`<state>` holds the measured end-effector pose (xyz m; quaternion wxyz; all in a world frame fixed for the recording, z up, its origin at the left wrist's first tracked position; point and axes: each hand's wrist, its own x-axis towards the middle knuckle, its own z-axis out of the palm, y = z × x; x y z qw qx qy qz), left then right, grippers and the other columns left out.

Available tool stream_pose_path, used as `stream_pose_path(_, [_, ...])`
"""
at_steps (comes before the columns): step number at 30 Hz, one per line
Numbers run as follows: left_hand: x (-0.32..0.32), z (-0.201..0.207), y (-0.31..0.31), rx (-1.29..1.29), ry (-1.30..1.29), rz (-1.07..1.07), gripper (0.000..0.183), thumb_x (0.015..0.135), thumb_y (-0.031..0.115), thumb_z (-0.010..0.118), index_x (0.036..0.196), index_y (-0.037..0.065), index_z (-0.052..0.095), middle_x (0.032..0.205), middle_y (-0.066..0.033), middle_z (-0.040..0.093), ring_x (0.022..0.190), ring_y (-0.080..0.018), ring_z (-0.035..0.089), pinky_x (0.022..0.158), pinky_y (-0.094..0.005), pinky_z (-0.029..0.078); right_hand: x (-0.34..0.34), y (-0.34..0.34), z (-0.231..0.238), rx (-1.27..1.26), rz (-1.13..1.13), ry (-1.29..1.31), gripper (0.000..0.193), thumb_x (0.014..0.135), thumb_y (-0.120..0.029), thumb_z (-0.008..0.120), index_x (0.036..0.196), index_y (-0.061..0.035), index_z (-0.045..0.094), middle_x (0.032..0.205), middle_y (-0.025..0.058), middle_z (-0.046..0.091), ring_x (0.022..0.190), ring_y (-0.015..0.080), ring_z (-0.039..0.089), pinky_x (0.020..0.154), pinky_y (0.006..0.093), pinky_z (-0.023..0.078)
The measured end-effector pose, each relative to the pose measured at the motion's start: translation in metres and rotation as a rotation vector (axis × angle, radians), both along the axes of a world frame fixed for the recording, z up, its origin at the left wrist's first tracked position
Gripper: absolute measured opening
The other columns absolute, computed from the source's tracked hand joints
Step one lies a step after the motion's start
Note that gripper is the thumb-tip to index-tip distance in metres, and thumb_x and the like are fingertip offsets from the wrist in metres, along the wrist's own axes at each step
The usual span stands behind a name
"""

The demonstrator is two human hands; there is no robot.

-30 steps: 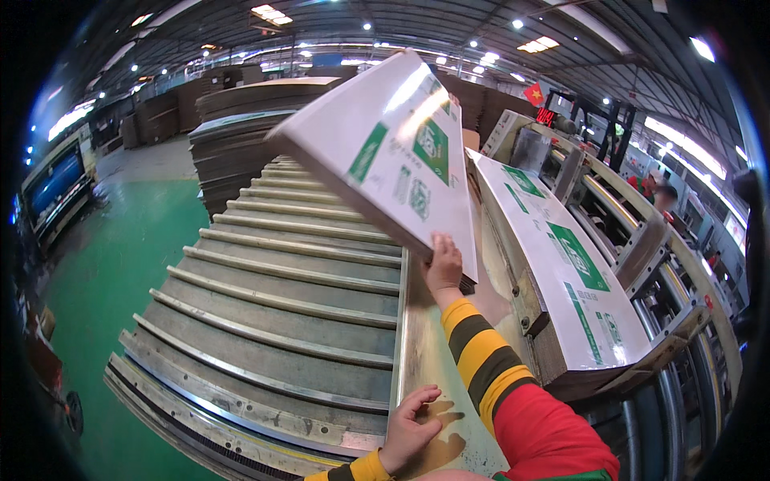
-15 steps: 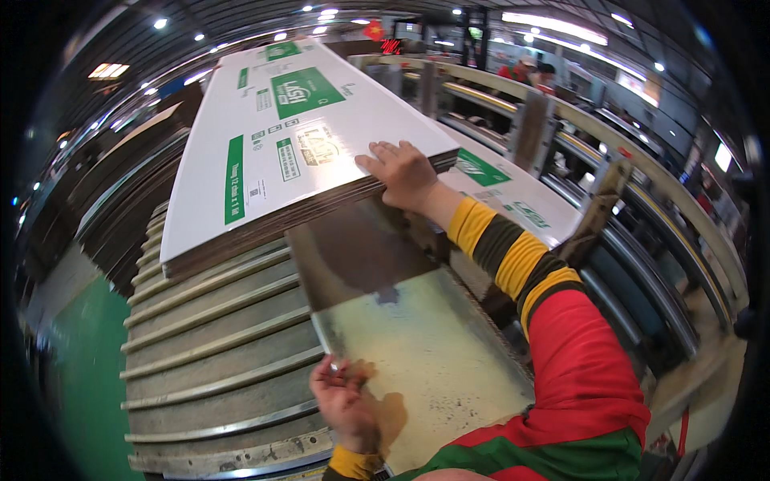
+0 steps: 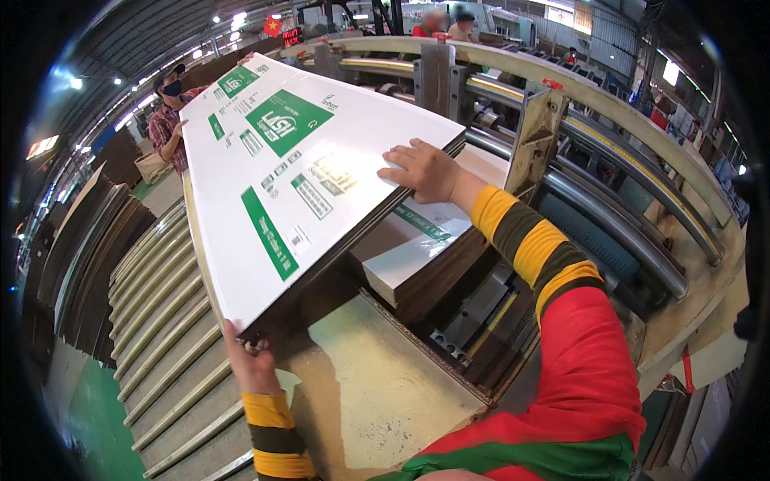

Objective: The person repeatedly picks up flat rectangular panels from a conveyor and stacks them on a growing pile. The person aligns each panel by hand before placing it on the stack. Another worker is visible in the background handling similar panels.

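A thick stack of white cardboard sheets [image 3: 345, 128] with green print slants away from me, its near end over a worn pale tabletop [image 3: 377, 353]. My left hand [image 3: 253, 361] grips the stack's near left corner, its fingers curled in and partly hidden by the stack. On the near right edge, my right hand [image 3: 425, 170] lies with fingers spread flat on the top sheet. A second stack of printed sheets [image 3: 417, 240] sits lower down, beside the machine and partly under the first. At the far left end, a masked co-worker [image 3: 170, 116] has hands on the upper stack.
Slatted roller rails [image 3: 160, 329] run along the left. Beyond them stand piles of brown board [image 3: 100, 264] on a green floor [image 3: 100, 417]. A machine with metal rollers and a curved frame [image 3: 609, 216] borders the right side. More people [image 3: 445, 26] are in the background.
My left hand has risen from the tabletop to the stack's near left corner. The stack has turned and its near left corner has come closer. The co-worker has come into view.
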<state>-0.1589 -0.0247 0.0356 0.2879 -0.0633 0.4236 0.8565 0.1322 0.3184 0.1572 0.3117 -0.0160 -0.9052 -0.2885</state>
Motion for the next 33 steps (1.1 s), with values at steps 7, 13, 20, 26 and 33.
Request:
stream_pose_path(7, [0.009,0.042,0.032,-0.017,0.143,-0.538,0.022,0.089,0.027,0.062,0.101,0.009,0.062,0.087,-0.0087,0.069,0.073,-0.0224,0.068,0.064,-0.0393,0.057,0.097,-0.005,-0.018,-0.535,-0.446,0.123,0.062,0.07,-0.002,0.063,0.13,-0.0157,0.055,0.143,0.0094,0.047,0.133,0.0263,0.043,0.112,0.0528,0.029])
stream_pose_path(13, [0.108,0.074,0.076,-0.133,0.231,-0.843,0.021,0.088,0.029,0.059,0.094,0.009,0.059,0.083,-0.0055,0.061,0.066,-0.0189,0.06,0.066,-0.0424,0.057,0.185,-0.126,-0.095,-0.952,-0.297,0.515,0.036,0.074,-0.001,0.067,0.109,-0.002,0.065,0.12,0.0158,0.063,0.116,0.0305,0.059,0.1,0.0384,0.046])
stream_pose_path(20, [0.15,0.074,0.106,-0.355,0.442,-0.658,0.05,0.081,0.026,0.062,0.113,-0.006,0.041,0.107,-0.0165,0.05,0.1,-0.0211,0.051,0.092,-0.0362,0.045,0.157,-0.293,-0.133,-2.046,0.184,0.557,0.062,0.078,-0.027,0.072,0.131,-0.0029,0.051,0.142,0.0183,0.042,0.127,0.0323,0.047,0.101,0.0393,0.042])
stream_pose_path(26, [0.164,0.053,0.119,-0.187,0.442,-0.751,0.073,0.08,0.034,0.066,0.123,-0.013,0.029,0.125,-0.022,0.039,0.118,-0.0285,0.042,0.104,-0.0359,0.033,0.13,-0.322,-0.136,-1.638,0.071,0.267,0.086,0.073,-0.046,0.076,0.136,0.0036,0.044,0.143,0.0253,0.039,0.132,0.0359,0.044,0.108,0.0444,0.035])
stream_pose_path(33, [0.172,0.018,0.138,-0.32,0.687,-0.746,0.107,0.082,0.048,0.061,0.14,-0.02,0.004,0.152,-0.0323,0.006,0.145,-0.0372,0.006,0.118,-0.0358,0.007,0.132,-0.33,-0.132,-1.304,-0.076,0.466,0.052,0.068,-0.02,0.075,0.113,0.0035,0.06,0.112,0.0223,0.063,0.104,0.0358,0.063,0.09,0.0398,0.05])
